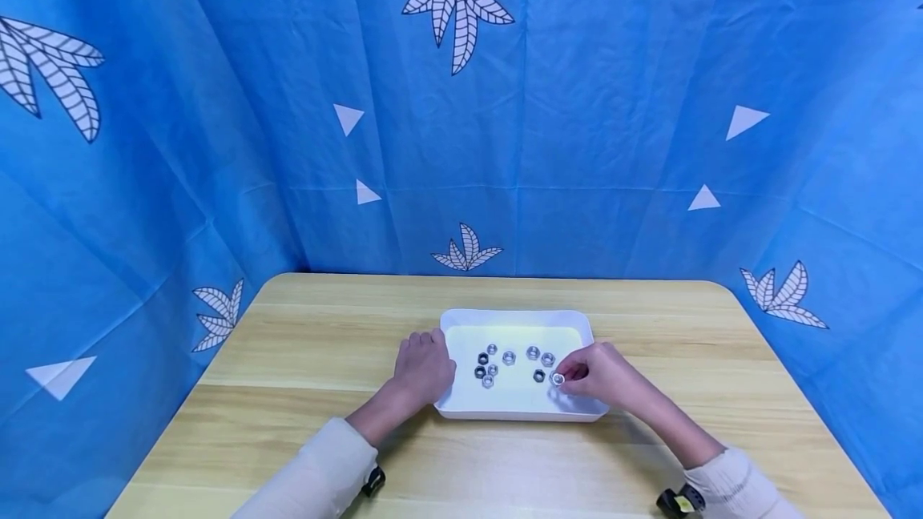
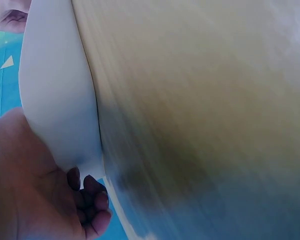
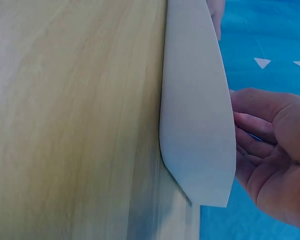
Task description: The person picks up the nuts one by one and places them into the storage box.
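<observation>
A white tray (image 1: pixel 515 413) lies on the wooden table with several metal hex nuts in it. My right hand (image 1: pixel 602 375) reaches over the tray's right side and pinches a silver nut (image 1: pixel 558 380) between thumb and fingertips. Beside it are a dark nut (image 1: pixel 539 376) and silver nuts (image 1: pixel 548 360). At the tray's left edge, my left hand (image 1: pixel 424 363) grips the wall with curled fingers. In the left wrist view, that hand's fingers (image 2: pixel 97 200) curl outside the tray corner. The tray wall (image 3: pixel 197 110) hides the right fingertips in the right wrist view.
More silver nuts (image 1: pixel 509 358) and dark nuts (image 1: pixel 483 359) lie in the tray's left half. The light wood table (image 1: pixel 324 343) extends around the tray. Behind it hangs a blue curtain (image 1: pixel 577 142) with white leaf and triangle prints.
</observation>
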Demonstrator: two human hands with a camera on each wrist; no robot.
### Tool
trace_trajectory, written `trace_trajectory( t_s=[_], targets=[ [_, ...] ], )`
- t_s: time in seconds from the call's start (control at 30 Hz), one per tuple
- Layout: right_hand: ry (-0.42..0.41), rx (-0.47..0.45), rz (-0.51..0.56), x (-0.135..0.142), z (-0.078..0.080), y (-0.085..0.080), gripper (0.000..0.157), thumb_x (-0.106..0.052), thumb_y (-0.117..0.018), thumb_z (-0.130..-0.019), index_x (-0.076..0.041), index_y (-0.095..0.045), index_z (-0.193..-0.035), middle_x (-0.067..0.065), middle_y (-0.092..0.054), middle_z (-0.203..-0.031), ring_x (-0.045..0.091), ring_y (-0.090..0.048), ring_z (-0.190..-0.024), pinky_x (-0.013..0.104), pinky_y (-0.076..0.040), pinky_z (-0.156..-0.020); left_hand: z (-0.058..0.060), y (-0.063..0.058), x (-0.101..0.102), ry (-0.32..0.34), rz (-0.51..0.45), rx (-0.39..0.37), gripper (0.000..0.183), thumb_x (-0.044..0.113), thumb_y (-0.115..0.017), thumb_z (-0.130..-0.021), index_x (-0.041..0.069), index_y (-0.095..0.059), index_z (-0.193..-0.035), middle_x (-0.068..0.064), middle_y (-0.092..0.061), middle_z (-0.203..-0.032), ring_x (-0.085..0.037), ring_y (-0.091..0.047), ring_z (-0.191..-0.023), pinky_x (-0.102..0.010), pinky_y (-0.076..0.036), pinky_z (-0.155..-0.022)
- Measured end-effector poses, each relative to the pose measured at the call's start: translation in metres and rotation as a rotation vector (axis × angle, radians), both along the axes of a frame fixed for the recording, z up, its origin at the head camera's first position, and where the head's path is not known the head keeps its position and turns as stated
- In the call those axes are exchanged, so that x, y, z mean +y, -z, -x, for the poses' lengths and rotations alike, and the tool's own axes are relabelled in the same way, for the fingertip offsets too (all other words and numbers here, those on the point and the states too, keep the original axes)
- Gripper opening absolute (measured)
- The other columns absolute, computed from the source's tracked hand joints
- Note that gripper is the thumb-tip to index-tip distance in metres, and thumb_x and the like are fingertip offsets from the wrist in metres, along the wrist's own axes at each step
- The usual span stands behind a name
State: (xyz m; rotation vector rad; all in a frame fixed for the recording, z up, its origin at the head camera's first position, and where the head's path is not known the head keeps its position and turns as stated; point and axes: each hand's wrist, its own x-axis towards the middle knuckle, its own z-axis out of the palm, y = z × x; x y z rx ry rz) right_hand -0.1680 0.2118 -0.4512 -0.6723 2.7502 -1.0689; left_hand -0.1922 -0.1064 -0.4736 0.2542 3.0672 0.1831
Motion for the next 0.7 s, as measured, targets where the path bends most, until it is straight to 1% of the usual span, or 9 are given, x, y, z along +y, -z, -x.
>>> trace_trajectory(
  t_s=[0.17,0.43,0.6,0.7],
  targets=[
    [-0.031,0.006,0.012,-0.002,-0.001,0.002,0.013,-0.007,-0.085,-0.081,-0.006,-0.082,-0.094,-0.003,-0.077,-0.081,-0.003,-0.065,-0.072,0.018,-0.054,-0.066,-0.001,-0.002,0.000,-0.001,-0.007,-0.012,0.036,0.032,-0.057,-0.101,-0.001,-0.050,-0.114,-0.015,-0.054,-0.094,-0.030,-0.047,-0.089,-0.042,-0.041,-0.083],
    [-0.050,-0.013,0.021,-0.008,-0.003,0.007,0.013,-0.005,-0.084,-0.082,-0.005,-0.081,-0.094,-0.001,-0.078,-0.083,0.000,-0.068,-0.073,0.018,-0.056,-0.068,-0.001,-0.001,-0.001,0.000,-0.016,-0.012,0.035,0.031,-0.056,-0.101,-0.001,-0.051,-0.115,-0.015,-0.054,-0.094,-0.030,-0.047,-0.089,-0.041,-0.041,-0.084],
    [-0.072,0.013,-0.005,-0.012,-0.003,0.009,0.013,-0.007,-0.085,-0.081,-0.006,-0.082,-0.094,-0.003,-0.077,-0.081,-0.002,-0.065,-0.072,0.018,-0.055,-0.067,-0.001,-0.002,-0.001,0.004,-0.010,-0.003,0.035,0.031,-0.056,-0.101,-0.001,-0.050,-0.113,-0.015,-0.054,-0.093,-0.030,-0.047,-0.089,-0.042,-0.041,-0.084],
    [-0.061,0.006,-0.020,-0.013,-0.003,0.010,0.014,-0.008,-0.086,-0.081,-0.007,-0.082,-0.094,-0.004,-0.076,-0.081,-0.002,-0.064,-0.073,0.018,-0.054,-0.068,-0.001,-0.002,-0.001,0.007,-0.004,-0.003,0.034,0.031,-0.055,-0.102,-0.001,-0.050,-0.113,-0.015,-0.054,-0.093,-0.030,-0.046,-0.089,-0.042,-0.041,-0.084]
  ],
)
